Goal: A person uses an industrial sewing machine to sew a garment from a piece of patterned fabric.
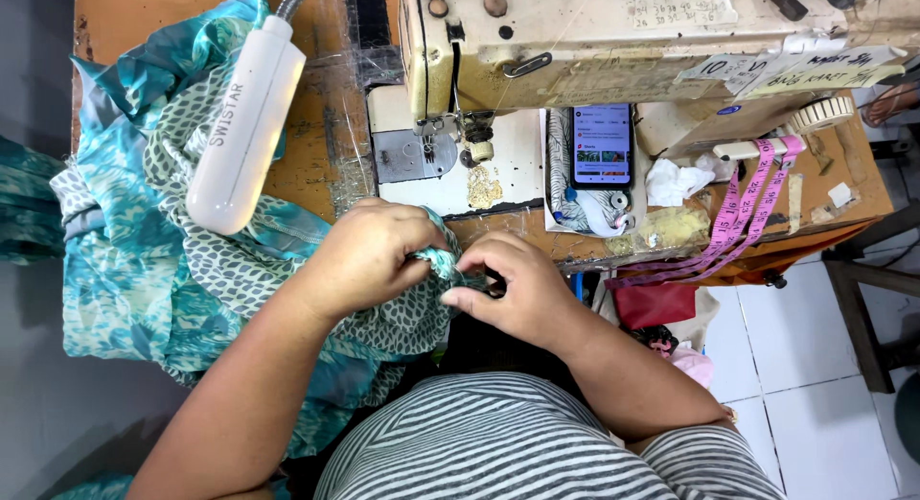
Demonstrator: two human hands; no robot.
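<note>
My left hand [369, 255] grips a bunched edge of teal and white patterned fabric [192, 241] just in front of the sewing table. My right hand [508, 284] pinches the same bunched edge from the right, fingertips almost touching the left hand's. Something small and dark shows under the right fingers; I cannot tell what it is. The cloth trails left over the table and down off its edge. A cream sewing machine [594, 40] stands behind the hands, its needle and presser foot [476, 136] above the metal plate.
A white gooseneck lamp [240, 126] hangs over the fabric at left. A phone [602, 143] with a lit screen lies right of the needle. A pink tape measure [738, 217] drapes off the table's right side. White tiled floor [815, 366] lies at right.
</note>
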